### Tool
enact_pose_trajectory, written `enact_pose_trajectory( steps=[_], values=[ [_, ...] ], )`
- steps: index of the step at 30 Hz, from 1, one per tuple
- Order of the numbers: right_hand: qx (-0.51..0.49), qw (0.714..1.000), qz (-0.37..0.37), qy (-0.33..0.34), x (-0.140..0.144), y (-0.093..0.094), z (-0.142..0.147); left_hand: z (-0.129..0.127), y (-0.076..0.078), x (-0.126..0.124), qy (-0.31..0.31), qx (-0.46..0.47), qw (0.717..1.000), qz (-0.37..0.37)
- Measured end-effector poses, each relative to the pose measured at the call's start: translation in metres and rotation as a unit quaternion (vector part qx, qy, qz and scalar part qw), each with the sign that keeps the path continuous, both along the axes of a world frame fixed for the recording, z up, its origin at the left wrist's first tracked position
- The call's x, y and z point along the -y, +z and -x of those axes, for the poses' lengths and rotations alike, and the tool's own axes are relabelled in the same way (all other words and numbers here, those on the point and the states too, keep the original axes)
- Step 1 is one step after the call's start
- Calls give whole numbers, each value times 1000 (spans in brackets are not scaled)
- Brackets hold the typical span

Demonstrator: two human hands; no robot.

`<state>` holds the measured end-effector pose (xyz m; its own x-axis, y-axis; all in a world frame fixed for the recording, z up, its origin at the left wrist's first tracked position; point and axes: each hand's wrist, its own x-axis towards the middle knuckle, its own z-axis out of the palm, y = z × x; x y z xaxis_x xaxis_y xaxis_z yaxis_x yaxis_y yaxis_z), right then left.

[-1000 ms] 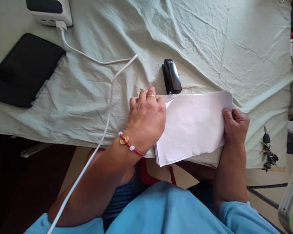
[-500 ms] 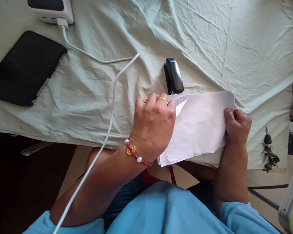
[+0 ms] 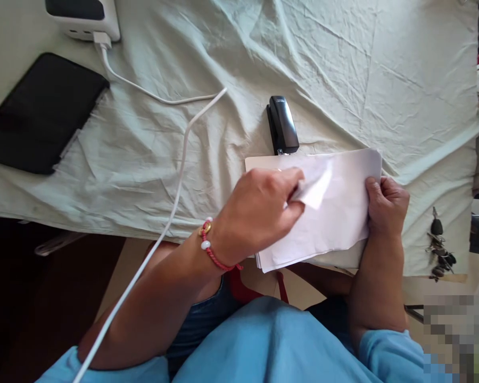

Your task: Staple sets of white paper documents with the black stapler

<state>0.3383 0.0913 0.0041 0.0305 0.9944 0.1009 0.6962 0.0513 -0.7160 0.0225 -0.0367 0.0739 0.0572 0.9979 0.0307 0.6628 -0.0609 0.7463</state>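
At the near edge of the table [image 3: 387, 69], left hand [image 3: 259, 213] with thumb and fingers pinched together on a lifted corner of the top sheet [image 3: 315, 189], that corner peeled up and curled over toward the right. Red bead bracelet [image 3: 211, 250] on the left wrist. Right hand [image 3: 385, 207] clamped on the right edge of the stack of paper [image 3: 339, 223], thumb on top, the other fingers hidden beneath the sheets. Stack lying flat on the pale green cloth [image 3: 223, 48], its lower left corner hanging past the table edge over the lap, several sheet edges fanned out there. Just behind the stack, almost touching its far edge, a black stapler [image 3: 282, 125], pointing toward the paper. Further left on the cloth, a white cable [image 3: 183, 138] running from a white charger [image 3: 83, 18] at the top left corner, looping across the cloth and down past the left arm. Beside the charger, a flat black tablet [image 3: 40, 114] lying near the left table edge. To the right, well apart from the paper, a bunch of keys [image 3: 439, 247] on the cloth by the table's near right corner. Below the table edge, blue shirt [image 3: 279, 340] and a bit of red seat [image 3: 239, 282].
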Motion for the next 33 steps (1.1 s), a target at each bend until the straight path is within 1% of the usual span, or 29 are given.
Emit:
enact_pose_trajectory(
  steps=[3,5,7,9,11,13,15,17,19,21,22,24,27,30,33],
  values=[
    [-4,1000,-3,0,0,0,1,-7,2,4,-141,-4,988,-55],
    [-7,1000,-3,0,0,0,2,-11,1,7,-210,-35,973,-83],
    [-9,1000,-4,-2,0,0,2,-13,-1,8,-241,-65,963,-101],
    [-10,1000,-6,-4,0,0,2,-14,-2,8,-245,-79,960,-106],
    [-11,1000,-5,-3,-1,-1,2,-11,-2,7,-230,-80,964,-102],
    [-12,1000,-2,0,-1,-1,1,-4,0,4,-187,-80,975,-85],
    [-12,1000,0,1,-2,-2,0,6,-1,1,-110,-78,990,-51],
    [-12,1000,0,2,-2,-3,0,18,-6,-4,-8,-73,997,6],
    [-14,1000,-3,4,-2,-3,-1,29,-13,-10,85,-77,992,59],
    [-18,1000,-5,6,-2,-3,-1,38,-23,-16,138,-77,984,85],
    [-22,1000,-6,7,-2,-3,-1,41,-27,-19,147,-68,983,91],
    [-34,999,-7,6,-2,-3,0,45,-35,-24,144,-45,985,88],
    [-97,995,3,-10,-1,-3,3,45,-43,-30,141,-43,988,56],
    [-164,986,3,-31,0,-2,4,41,-47,-36,136,-64,988,22],
    [-216,975,-16,-51,0,-2,5,40,-48,-40,103,-55,993,9]
  ],
)
